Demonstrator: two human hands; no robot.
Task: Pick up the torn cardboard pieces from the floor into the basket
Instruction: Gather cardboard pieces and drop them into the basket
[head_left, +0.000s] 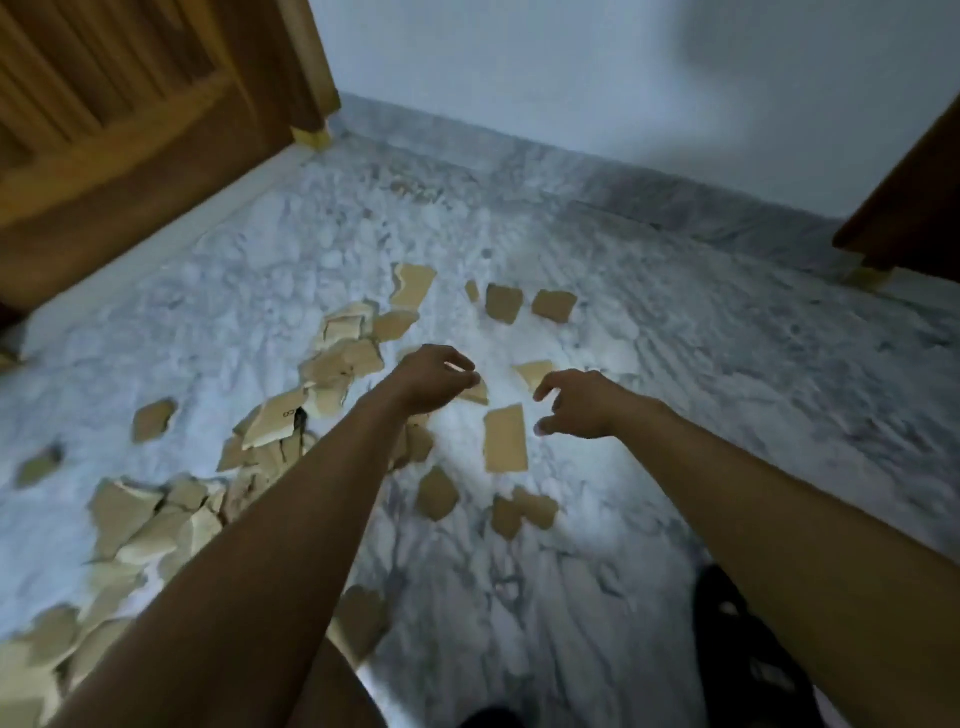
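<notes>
Several torn brown cardboard pieces lie scattered on the marble floor (649, 364). A thick heap (156, 519) runs along the left. A tall rectangular piece (505, 439) lies between my hands, and a small piece (535, 371) sits just beyond it. My left hand (434, 382) hovers over the floor with curled fingers, and a small scrap (475, 392) shows under its fingertips. My right hand (576, 402) hangs beside the rectangular piece, fingers spread and empty. No basket is in view.
A wooden door (130, 119) stands at the upper left. Dark wooden furniture (914, 208) with a leg is at the right. A white wall (571, 67) closes the far side. A dark object (748, 649) lies near my right forearm.
</notes>
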